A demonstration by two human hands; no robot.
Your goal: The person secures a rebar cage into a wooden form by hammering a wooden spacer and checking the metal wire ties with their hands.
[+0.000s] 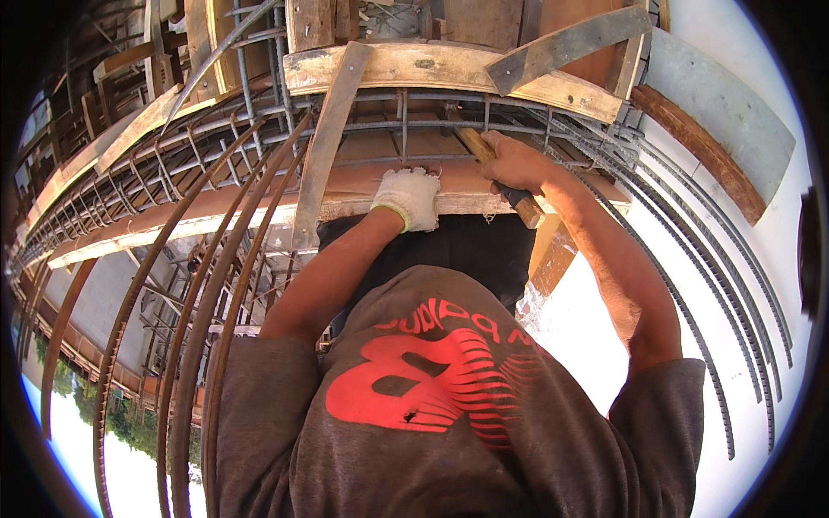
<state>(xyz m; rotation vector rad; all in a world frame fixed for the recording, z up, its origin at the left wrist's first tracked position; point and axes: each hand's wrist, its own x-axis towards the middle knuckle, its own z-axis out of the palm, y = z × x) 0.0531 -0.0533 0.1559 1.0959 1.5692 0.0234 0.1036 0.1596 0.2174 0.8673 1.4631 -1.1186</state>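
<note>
My right hand [515, 164], bare, is closed round the wooden handle of a hammer [473, 142]. The handle slants up and left, and its dark head end reaches among the steel bars. A white knit glove covers my left hand [410, 197], which rests on the near edge of a long formwork board [471, 183]. Its fingers are curled; whatever they may hold is hidden. Just beyond both hands, a rebar cage [404, 125] with stirrups runs along the board's inner side.
Long rusty rebars [229, 242] curve down on the left, and more ribbed bars [704, 233] jut out on the right. A narrow wooden strip [332, 129] crosses the form left of my glove. Beyond the cage stands another plank [432, 66]; a drop opens below at left.
</note>
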